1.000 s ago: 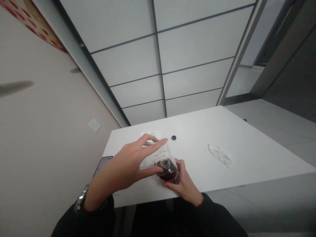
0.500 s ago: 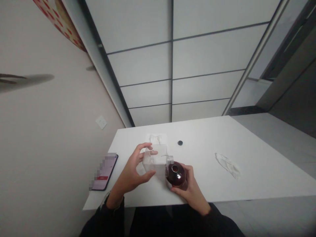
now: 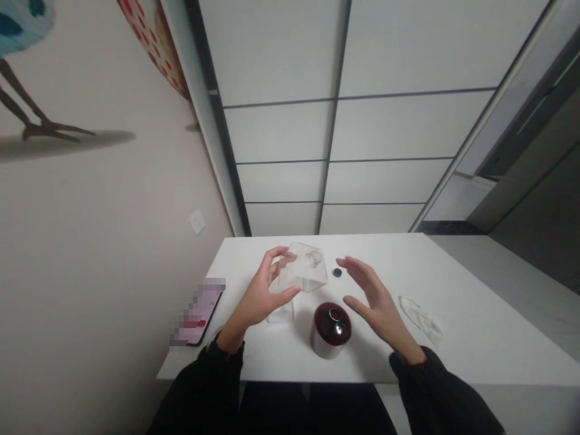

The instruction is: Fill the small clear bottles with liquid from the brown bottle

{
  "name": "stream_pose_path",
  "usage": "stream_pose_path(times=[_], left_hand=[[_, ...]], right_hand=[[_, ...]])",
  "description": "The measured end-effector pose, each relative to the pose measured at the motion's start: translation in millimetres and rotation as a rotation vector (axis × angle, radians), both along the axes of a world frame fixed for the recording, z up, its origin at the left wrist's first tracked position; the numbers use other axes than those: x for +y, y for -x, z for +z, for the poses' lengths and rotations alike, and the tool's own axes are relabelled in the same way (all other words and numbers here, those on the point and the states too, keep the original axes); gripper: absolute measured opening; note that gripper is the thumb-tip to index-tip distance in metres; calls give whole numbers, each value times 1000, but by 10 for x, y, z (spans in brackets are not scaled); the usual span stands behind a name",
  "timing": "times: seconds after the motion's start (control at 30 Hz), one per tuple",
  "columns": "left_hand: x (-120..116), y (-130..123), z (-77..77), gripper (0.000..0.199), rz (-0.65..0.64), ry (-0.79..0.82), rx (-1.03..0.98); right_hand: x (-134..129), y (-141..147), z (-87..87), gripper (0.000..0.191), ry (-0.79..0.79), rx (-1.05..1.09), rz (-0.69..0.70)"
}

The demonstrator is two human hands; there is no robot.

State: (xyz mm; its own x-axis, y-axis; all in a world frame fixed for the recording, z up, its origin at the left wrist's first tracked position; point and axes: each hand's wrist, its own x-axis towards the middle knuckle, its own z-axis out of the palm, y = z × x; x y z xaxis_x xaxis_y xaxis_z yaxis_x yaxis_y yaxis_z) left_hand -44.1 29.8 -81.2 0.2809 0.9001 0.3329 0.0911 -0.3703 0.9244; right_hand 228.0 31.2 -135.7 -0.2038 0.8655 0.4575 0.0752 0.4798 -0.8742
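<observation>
1. Left hand (image 3: 260, 297): curved round one clear box (image 3: 302, 272), thumb on the near side, fingers on the far side, so the box is pinched between them. The box sits tilted, with a round clear detail visible on it
2. Right hand (image 3: 379, 305): spread, thumb parted from the fingers, nothing in its grip
3. Dark red jar (image 3: 332, 331): one, upright on the white table (image 3: 480, 356), between the two hands and nearer the wearer than the clear box. Neither hand touches it. Its top is domed and glossy with a small ring at the middle; its lower part is pale
4. Small black cap (image 3: 338, 273): one, lying on the table just beside the right fingertips, beyond the jar
5. Clear piece (image 3: 281, 313): one visible on the table, below the held box and left of the jar; its full shape cannot be told
6. Crumpled clear wrapper (image 3: 421, 320): one, flat on the table, to the right of the right hand
7. Phone (image 3: 202, 314): one, at the left edge of the table, screen partly blurred out
8. Wall socket (image 3: 197, 222): one, on the left wall
</observation>
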Motion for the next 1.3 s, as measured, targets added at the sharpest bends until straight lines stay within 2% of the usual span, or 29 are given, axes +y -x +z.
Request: stream_pose_path(times=[0.1, 0.2, 0.27, 0.33, 0.4, 0.47, 0.57, 0.67, 0.83, 1.03, 1.3], left_hand=[[122, -155, 42, 70, 12, -16, 39], [239, -215, 36, 71, 46, -32, 97], [258, -145, 0, 79, 54, -22, 154], [212, 2, -78, 98, 47, 2, 227], [126, 182, -204, 118, 46, 38, 308], [48, 342, -370, 125, 40, 78, 384], [29, 475, -615, 110, 57, 109, 452], [121, 487, -756, 97, 78, 103, 464], [265, 429, -795, 91, 91, 73, 452], [257, 396, -862, 87, 110, 37, 448], [261, 363, -907, 83, 113, 17, 444]], right_hand=[[317, 120, 257, 83, 49, 27, 145], [548, 241, 291, 86, 91, 51, 234], [647, 266, 200, 80, 91, 49, 225], [706, 244, 40, 76, 98, 44, 190], [728, 202, -157, 71, 124, 31, 163], [715, 172, -353, 66, 164, -3, 162], [656, 173, -569, 64, 217, -56, 189], [596, 201, -655, 66, 255, -88, 211], [566, 228, -671, 59, 277, -138, 209], [590, 232, -706, 63, 249, -186, 180], [576, 212, -703, 67, 287, -223, 199]])
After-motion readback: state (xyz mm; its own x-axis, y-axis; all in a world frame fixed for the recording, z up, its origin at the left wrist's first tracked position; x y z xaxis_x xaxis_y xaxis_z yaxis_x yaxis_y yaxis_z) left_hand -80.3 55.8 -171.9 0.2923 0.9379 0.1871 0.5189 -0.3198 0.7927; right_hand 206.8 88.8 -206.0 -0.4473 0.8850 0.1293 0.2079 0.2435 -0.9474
